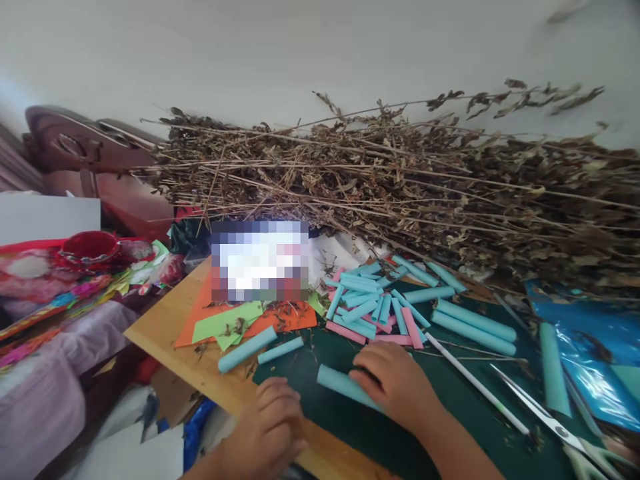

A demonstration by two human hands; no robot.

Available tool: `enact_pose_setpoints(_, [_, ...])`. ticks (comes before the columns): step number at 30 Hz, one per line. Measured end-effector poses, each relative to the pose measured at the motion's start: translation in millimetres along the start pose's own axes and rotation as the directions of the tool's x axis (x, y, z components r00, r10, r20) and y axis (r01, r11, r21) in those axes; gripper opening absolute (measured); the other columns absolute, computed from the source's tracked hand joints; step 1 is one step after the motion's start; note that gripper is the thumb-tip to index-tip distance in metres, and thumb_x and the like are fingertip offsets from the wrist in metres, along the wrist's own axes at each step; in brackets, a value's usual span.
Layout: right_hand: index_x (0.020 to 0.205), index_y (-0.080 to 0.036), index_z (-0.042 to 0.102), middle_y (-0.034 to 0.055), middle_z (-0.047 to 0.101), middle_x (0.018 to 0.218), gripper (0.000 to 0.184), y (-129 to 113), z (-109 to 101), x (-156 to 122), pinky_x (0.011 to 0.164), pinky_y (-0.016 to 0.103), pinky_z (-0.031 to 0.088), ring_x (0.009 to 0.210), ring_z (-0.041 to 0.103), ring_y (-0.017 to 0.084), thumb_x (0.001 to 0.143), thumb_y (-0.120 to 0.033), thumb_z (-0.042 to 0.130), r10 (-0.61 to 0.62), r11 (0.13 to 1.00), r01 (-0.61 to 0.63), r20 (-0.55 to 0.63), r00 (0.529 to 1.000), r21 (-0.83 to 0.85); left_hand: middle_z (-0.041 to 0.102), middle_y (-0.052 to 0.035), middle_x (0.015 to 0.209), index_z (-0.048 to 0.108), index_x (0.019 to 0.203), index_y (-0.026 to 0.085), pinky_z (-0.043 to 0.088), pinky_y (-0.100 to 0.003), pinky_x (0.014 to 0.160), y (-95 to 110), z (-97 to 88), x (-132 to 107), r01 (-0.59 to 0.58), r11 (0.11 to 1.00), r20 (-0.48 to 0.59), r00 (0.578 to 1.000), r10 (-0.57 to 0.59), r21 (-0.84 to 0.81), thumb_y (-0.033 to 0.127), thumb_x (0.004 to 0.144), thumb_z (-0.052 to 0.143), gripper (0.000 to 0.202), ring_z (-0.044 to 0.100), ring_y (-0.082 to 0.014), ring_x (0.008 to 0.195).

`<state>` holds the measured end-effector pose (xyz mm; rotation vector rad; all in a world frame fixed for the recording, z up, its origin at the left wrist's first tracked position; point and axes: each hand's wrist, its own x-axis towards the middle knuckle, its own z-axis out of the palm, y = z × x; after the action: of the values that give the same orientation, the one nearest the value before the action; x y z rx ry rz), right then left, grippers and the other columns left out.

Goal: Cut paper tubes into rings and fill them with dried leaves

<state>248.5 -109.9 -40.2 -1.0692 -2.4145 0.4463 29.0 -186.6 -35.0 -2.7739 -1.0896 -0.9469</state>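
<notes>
1. The person's right hand (400, 387) lies over a blue tube (337, 381) near the front of the desk (167, 327), on a dark green sheet (300, 353).
2. Its fingers (370, 360) bend across the tube's middle stretch; one end sticks out to the left of them, and the hand hides part of the rest. From here I can't tell whether they grip it or simply rest on top.
3. The left hand (273, 430) is near the desk's front edge, apart from the tube's bare end, with its fingers curled in. I can't see whether anything is inside them.
4. Just beyond the right hand sits a heap of blue and pink tubes (363, 300).
5. Two more blue tubes (263, 348) lie beyond the left hand, close to some light green paper (225, 323) on an orange sheet (295, 320).
6. Off to the right are a white stick (477, 383) and open scissors (555, 427).
7. Dried stalks (350, 167) are piled along the wall behind everything.
</notes>
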Motion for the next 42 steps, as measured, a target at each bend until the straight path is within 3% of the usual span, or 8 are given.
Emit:
enact_pose_setpoints(3, [0.088,-0.022,0.054,0.0035,0.058,0.085,0.026,-18.2,3.3,1.5,0.067,0.034,0.034,0.08,0.05,0.022,0.068,-0.036,0.06,0.016,0.987,0.0,0.096,0.995,-0.158,0.058,-0.004,0.075,0.051,0.073,0.016,0.043,-0.035,0.079,-0.5,4.2,3.5,-0.015,1.0,-0.006,1.0,0.015,-0.011,0.012,0.078,0.041,0.011,0.05,-0.0151,0.083])
enact_pose_setpoints(5, [0.088,-0.023,0.054,0.0034,0.056,0.084,0.031,-27.1,6.4,2.5,0.066,0.035,0.033,0.079,0.049,0.024,0.063,-0.038,0.065,0.034,0.974,-0.003,0.133,0.991,-0.226,0.058,-0.0045,0.076,0.051,0.079,0.016,0.044,-0.033,0.077,-1.2,5.1,3.9,0.0,1.0,-0.026,1.0,0.0,-0.007,0.006,0.075,0.04,0.015,0.05,-0.0152,0.083])
enact_pose_setpoints(9, [0.078,-0.023,0.054,0.0011,0.056,0.077,0.021,-29.7,8.4,3.4,0.062,0.032,0.033,0.074,0.049,0.021,0.063,-0.033,0.065,-0.003,0.974,0.045,0.184,0.983,-0.223,0.057,-0.0055,0.076,0.051,0.081,0.015,0.045,-0.032,0.075,0.0,7.6,1.4,0.023,1.0,-0.034,0.999,-0.024,-0.014,0.004,0.073,0.041,0.017,0.049,-0.016,0.084])
enact_pose_setpoints(18, [0.102,-0.019,0.05,0.0069,0.061,0.091,0.032,-14.9,-3.5,1.1,0.069,0.035,0.04,0.082,0.054,0.022,0.071,-0.025,0.057,-0.045,0.997,0.048,0.042,0.998,-0.067,0.057,-0.005,0.076,0.05,0.08,0.015,0.045,-0.032,0.069,0.0,12.3,-2.8,0.066,0.998,-0.001,0.998,-0.066,-0.011,0.006,0.073,0.044,0.013,0.05,-0.0166,0.08])
enact_pose_setpoints(28, [0.101,-0.019,0.05,0.0062,0.063,0.092,0.028,-14.4,-1.2,-1.8,0.065,0.028,0.045,0.078,0.059,0.02,0.073,-0.02,0.051,0.052,0.993,-0.054,0.024,0.998,0.102,0.057,-0.0042,0.072,0.051,0.073,0.016,0.045,-0.03,0.066,1.4,15.3,-0.9,0.093,0.996,-0.034,0.995,-0.092,0.013,0.007,0.072,0.044,0.011,0.051,-0.0154,0.076])
enact_pose_setpoints(36, [0.099,-0.018,0.05,0.0063,0.064,0.088,0.025,-14.1,-1.6,-3.5,0.064,0.027,0.046,0.077,0.06,0.019,0.074,-0.021,0.048,0.029,0.989,-0.025,-0.026,0.999,0.145,0.057,-0.0034,0.072,0.049,0.07,0.016,0.045,-0.029,0.066,1.7,14.2,-0.4,0.095,0.995,-0.033,0.995,-0.096,-0.037,0.003,0.068,0.045,0.014,0.051,-0.015,0.076])
enact_pose_setpoints(39, [0.101,-0.016,0.05,0.0084,0.064,0.09,0.028,-11.2,-0.1,-4.0,0.067,0.029,0.046,0.079,0.06,0.02,0.074,-0.021,0.048,0.045,0.989,-0.035,-0.064,0.997,0.143,0.055,-0.0041,0.074,0.047,0.072,0.016,0.045,-0.03,0.068,1.8,10.4,11.4,0.086,0.987,-0.091,0.991,-0.098,-0.133,0.001,0.066,0.046,0.016,0.051,-0.0156,0.079])
enact_pose_setpoints(42, [0.101,-0.017,0.049,0.0081,0.064,0.091,0.029,-5.7,2.2,-3.6,0.067,0.03,0.047,0.079,0.06,0.02,0.073,-0.021,0.049,0.077,0.984,-0.066,-0.065,0.995,0.166,0.054,-0.0045,0.079,0.045,0.073,0.017,0.044,-0.032,0.073,-0.7,9.5,42.1,0.063,0.981,-0.192,0.976,-0.098,-0.181,0.004,0.067,0.049,0.016,0.05,-0.016,0.083])
